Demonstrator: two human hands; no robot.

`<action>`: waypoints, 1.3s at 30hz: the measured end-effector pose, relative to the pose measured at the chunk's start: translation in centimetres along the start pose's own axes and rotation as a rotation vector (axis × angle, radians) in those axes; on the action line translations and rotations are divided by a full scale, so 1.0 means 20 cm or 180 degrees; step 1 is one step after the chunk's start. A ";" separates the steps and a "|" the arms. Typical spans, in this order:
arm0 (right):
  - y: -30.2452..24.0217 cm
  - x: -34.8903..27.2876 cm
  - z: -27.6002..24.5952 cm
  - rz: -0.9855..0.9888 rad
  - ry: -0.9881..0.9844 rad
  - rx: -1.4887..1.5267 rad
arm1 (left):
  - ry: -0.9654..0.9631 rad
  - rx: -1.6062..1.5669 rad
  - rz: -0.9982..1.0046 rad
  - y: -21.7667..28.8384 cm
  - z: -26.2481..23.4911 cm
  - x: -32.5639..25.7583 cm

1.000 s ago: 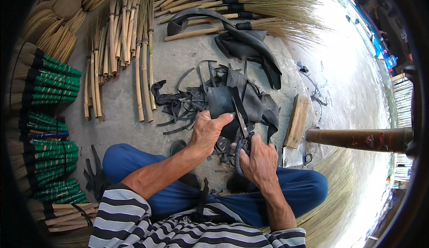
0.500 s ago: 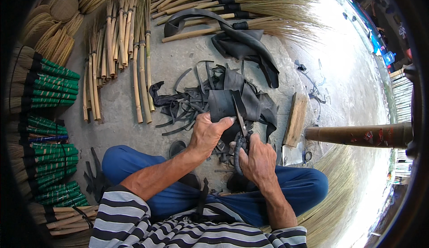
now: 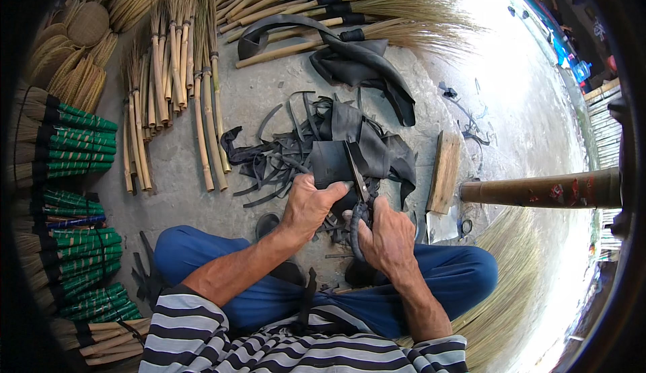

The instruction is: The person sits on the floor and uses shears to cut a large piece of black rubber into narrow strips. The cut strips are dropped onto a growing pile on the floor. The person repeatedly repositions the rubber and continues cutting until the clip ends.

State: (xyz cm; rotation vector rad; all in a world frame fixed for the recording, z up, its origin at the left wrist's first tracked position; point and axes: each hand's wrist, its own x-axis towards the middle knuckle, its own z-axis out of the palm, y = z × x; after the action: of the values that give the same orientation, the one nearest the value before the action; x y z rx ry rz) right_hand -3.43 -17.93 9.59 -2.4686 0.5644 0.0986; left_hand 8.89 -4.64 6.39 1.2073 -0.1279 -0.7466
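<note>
My left hand (image 3: 309, 202) pinches the near edge of a dark rubber sheet (image 3: 330, 160), its thumb lying on top and pointing right. In my right hand (image 3: 388, 236) is a pair of scissors (image 3: 359, 187) with dark wrapped handles, the fingers closed round the loops. The scissor blades point away from me and lie along the right edge of the sheet. Beyond both hands, a heap of cut rubber strips (image 3: 282, 147) and wider black pieces lies on the ground. How far the blades are apart is hard to make out.
A long curved rubber band (image 3: 377, 77) lies beyond the heap, beside brooms (image 3: 404, 3). Bundled bamboo-handled brooms (image 3: 171, 70) stand far left, green-wrapped ones (image 3: 84, 137) nearer. To the right are a wooden block (image 3: 445, 171) and a thick brown pole (image 3: 538, 191).
The whole view has shifted slightly. Both hands keep their grips, and the scissors stay at the sheet's right edge with little visible movement.
</note>
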 end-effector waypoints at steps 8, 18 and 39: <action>0.05 0.02 0.03 -0.0487 0.0650 -0.0156 | 0.0017 0.0206 -0.0022 -0.01 0.03 -0.01; 0.04 -0.01 0.01 -0.0103 0.0040 0.0018 | -0.0030 0.0305 -0.0037 -0.01 0.00 0.00; 0.03 -0.02 0.02 -0.0238 0.0037 0.0010 | -0.0032 0.0240 -0.0439 -0.03 -0.05 0.03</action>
State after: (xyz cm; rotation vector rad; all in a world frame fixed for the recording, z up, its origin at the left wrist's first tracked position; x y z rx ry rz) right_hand -4.03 -17.95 9.15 -2.4855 0.4764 0.0534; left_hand 9.53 -4.29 5.23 1.2937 -0.0823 -0.8748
